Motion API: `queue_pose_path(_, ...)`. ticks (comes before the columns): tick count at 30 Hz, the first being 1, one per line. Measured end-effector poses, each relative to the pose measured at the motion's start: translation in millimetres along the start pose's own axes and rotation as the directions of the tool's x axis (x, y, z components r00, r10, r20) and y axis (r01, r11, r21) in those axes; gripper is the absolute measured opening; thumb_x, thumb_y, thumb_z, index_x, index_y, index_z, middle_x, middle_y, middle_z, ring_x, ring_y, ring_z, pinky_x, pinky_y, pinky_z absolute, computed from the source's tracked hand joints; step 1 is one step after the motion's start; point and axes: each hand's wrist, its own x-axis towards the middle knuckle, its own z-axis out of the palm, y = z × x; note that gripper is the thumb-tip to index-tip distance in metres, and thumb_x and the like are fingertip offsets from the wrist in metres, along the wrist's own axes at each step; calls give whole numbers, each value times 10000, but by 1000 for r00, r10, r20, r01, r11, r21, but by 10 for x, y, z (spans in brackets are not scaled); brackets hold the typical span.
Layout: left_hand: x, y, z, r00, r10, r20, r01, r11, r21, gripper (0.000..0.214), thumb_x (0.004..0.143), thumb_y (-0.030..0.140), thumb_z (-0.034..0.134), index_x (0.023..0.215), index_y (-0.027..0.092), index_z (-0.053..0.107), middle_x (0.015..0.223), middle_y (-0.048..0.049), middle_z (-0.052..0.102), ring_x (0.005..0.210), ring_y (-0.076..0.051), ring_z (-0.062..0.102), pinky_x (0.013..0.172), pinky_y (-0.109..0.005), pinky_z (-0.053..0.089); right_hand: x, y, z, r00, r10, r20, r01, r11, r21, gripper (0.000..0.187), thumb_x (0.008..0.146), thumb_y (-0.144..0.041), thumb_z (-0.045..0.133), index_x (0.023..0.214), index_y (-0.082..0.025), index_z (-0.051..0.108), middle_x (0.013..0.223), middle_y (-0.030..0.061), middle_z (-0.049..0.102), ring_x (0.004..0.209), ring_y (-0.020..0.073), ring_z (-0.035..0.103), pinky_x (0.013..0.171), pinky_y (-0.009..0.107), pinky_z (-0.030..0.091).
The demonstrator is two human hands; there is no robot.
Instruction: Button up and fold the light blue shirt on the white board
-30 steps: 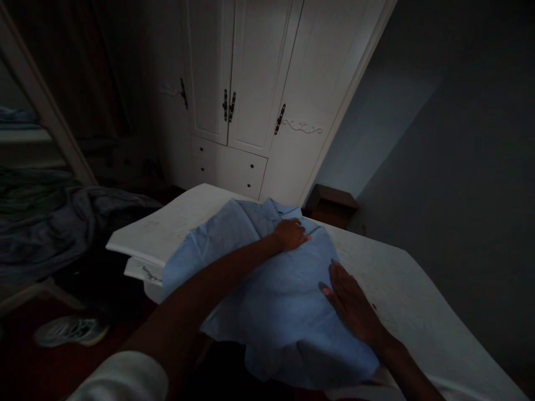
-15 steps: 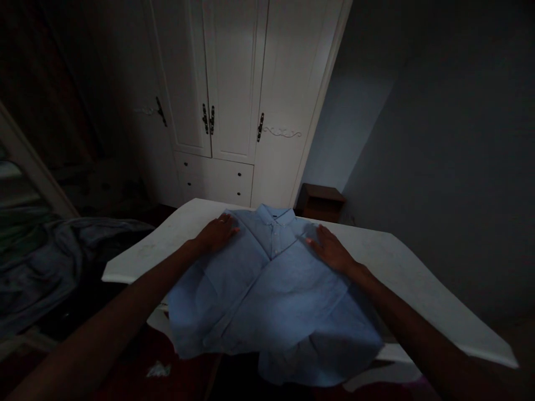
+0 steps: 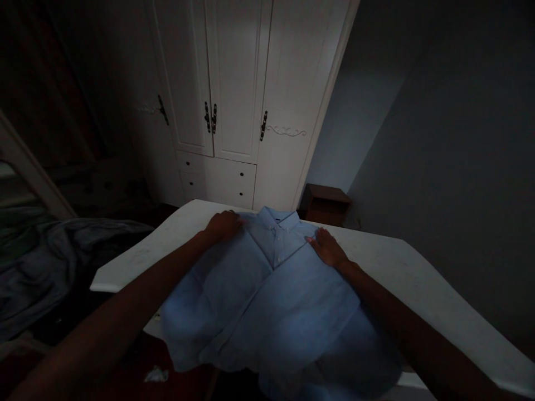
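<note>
A light blue collared shirt (image 3: pixel 267 301) lies spread on a white table (image 3: pixel 401 267), collar at the far end, its lower edge hanging over the near side. My left hand (image 3: pixel 223 225) rests on the shirt's left shoulder next to the collar, with the fingers curled against the cloth. My right hand (image 3: pixel 328 248) lies flat on the right shoulder, fingers stretched out. The room is dim.
A white wardrobe (image 3: pixel 246 106) with dark handles and drawers stands behind the table. A brown wooden bedside unit (image 3: pixel 326 203) sits by its right side. Dark bedding (image 3: pixel 54 262) is heaped at the left. A grey wall runs along the right.
Both hands moved to the shirt's shoulders beside the collar; the left went from the collar to the left shoulder, the right slid up from the shirt's middle. The shirt now lies flatter.
</note>
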Motion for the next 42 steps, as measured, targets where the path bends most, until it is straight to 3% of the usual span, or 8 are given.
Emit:
queue_pose_path(7, 390, 147, 274, 975, 224, -1, -224, 973, -63, 547, 1000, 498, 225, 1373, 196, 488, 1501, -106, 445, 1422, -211, 348, 1132, -354, 300, 0, -24, 12, 999, -31, -31, 29, 999, -44, 708, 1004, -535, 180, 1418, 3, 381, 1525, 265, 336, 1439, 309, 292, 1146, 458, 242)
queue_pose_path(16, 601, 58, 434, 992, 83, 97, -82, 996, -18, 647, 981, 573, 147, 1462, 212, 383, 1540, -154, 370, 1419, -276, 351, 1123, -428, 296, -12, -66, -57, 998, 26, 49, -22, 996, -92, 790, 987, -585, 130, 1478, 5, 317, 1566, 247, 258, 1473, 317, 207, 1150, 507, 228)
queue_pose_path(22, 646, 58, 451, 994, 44, 99, -43, 999, -8, 702, 961, 619, 123, 1472, 200, 357, 1550, -187, 332, 1421, -304, 336, 1121, -466, 276, -3, -202, -244, 989, 104, 106, -89, 986, -141, 783, 984, -588, 175, 1458, 2, 376, 1548, 241, 308, 1444, 341, 272, 1151, 564, 182)
queue_pose_path(25, 675, 124, 417, 992, -4, 130, 4, 1000, -4, 704, 953, 635, 125, 1450, 211, 386, 1543, -181, 350, 1429, -311, 318, 1115, -504, 276, 62, -351, -349, 992, 111, 56, -100, 980, -174, 752, 992, -559, 194, 1381, 14, 485, 1481, 278, 404, 1398, 377, 343, 1132, 599, 183)
queue_pose_path(27, 700, 208, 381, 993, -34, 112, 34, 999, 8, 683, 955, 629, 133, 1394, 219, 456, 1525, -175, 384, 1436, -311, 301, 1109, -533, 277, 142, -444, -383, 1000, 23, -1, -23, 980, -197, 653, 1011, -464, 219, 1401, 0, 462, 1502, 254, 387, 1425, 340, 306, 1164, 550, 139)
queue_pose_path(32, 732, 382, 379, 1000, 20, 8, -20, 999, -29, 617, 994, 514, 161, 1426, 149, 407, 1527, -180, 383, 1450, -279, 282, 1130, -476, 272, 403, -469, -303, 988, -131, 86, 142, 980, -137, 496, 987, -223, 264, 1441, -89, 414, 1525, 156, 398, 1415, 256, 349, 1168, 494, 193)
queue_pose_path(36, 733, 344, 479, 992, 111, 59, -106, 991, -76, 634, 988, 520, 172, 1457, 145, 374, 1548, -162, 352, 1458, -280, 266, 1152, -467, 236, 503, -351, -194, 989, -95, 113, 108, 987, -121, 525, 1022, -357, 223, 1457, -120, 397, 1534, 144, 387, 1419, 273, 343, 1152, 539, 219)
queue_pose_path(42, 765, 294, 535, 998, 39, 52, -34, 996, -88, 674, 984, 535, 107, 1470, 149, 370, 1547, -161, 354, 1458, -279, 268, 1153, -441, 232, 522, -354, -176, 998, -21, 63, 29, 991, -133, 536, 1031, -418, 192, 1417, -144, 443, 1503, 159, 429, 1382, 286, 386, 1125, 564, 233)
